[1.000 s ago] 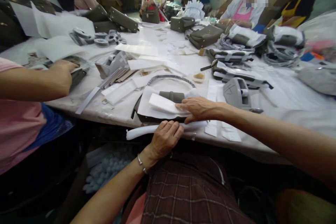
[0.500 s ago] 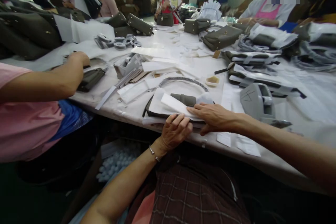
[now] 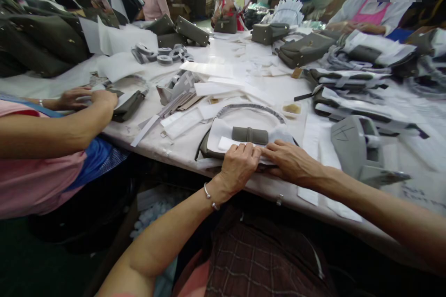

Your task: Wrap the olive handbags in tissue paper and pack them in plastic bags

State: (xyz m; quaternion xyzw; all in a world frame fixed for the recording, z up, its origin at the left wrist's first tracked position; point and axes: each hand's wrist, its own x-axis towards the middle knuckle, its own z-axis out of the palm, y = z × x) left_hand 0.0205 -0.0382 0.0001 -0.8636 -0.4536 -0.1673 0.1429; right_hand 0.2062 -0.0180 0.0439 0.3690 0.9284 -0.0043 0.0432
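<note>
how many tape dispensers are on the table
2: one dispenser right of the right hand, another dispenser beyond the handbag, to its left; some may be hidden.

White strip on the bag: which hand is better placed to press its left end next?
Probably the left hand: it is at the white strip, nearer that end; the right hand sits farther right.

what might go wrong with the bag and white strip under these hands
The white strip could slip askew, with its right end hidden by the left hand and right hand.
The bag lies close to the table's front edge, so a firm tug might drag it over.
</note>
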